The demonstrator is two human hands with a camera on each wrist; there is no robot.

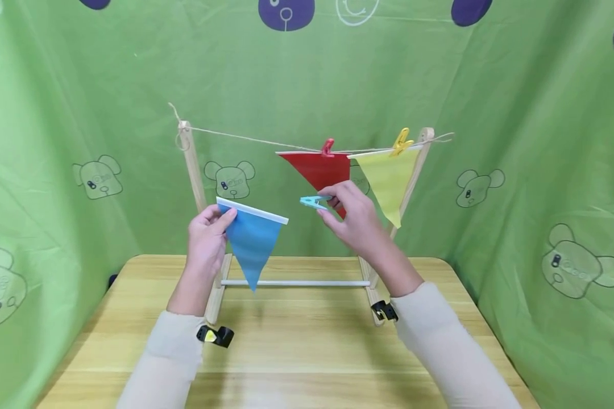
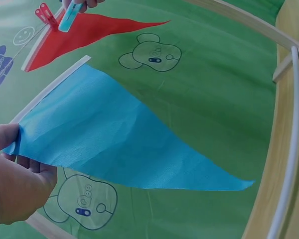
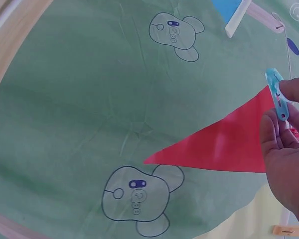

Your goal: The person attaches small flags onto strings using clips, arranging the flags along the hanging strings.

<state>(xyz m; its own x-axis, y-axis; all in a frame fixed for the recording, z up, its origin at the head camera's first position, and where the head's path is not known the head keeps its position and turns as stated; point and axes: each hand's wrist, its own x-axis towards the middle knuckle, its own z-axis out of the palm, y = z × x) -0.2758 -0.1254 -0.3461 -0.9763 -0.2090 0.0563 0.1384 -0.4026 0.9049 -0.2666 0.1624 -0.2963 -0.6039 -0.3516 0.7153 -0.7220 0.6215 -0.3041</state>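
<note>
My left hand [image 1: 207, 236] pinches a blue triangular flag [image 1: 256, 238] near the left end of its white top band, thumb in front. The flag's point hangs down over the table. In my right hand [image 1: 355, 218] a light blue clothespin [image 1: 313, 201] is held between thumb and fingers, its tip facing left toward the flag. Behind that hand, a red flag [image 1: 307, 165] hangs from the string [image 1: 245, 137] by a red clothespin [image 1: 328, 147]. Right of it hangs a yellow flag [image 1: 386, 179] under a yellow clothespin [image 1: 401, 142].
Two wooden posts [image 1: 193, 165] carry the string above the wooden table [image 1: 297, 346]. A white rod [image 1: 297, 283] joins them low down. A green cloth [image 1: 133, 85] with printed bear heads surrounds the table. The string's left stretch runs bare beside the red flag.
</note>
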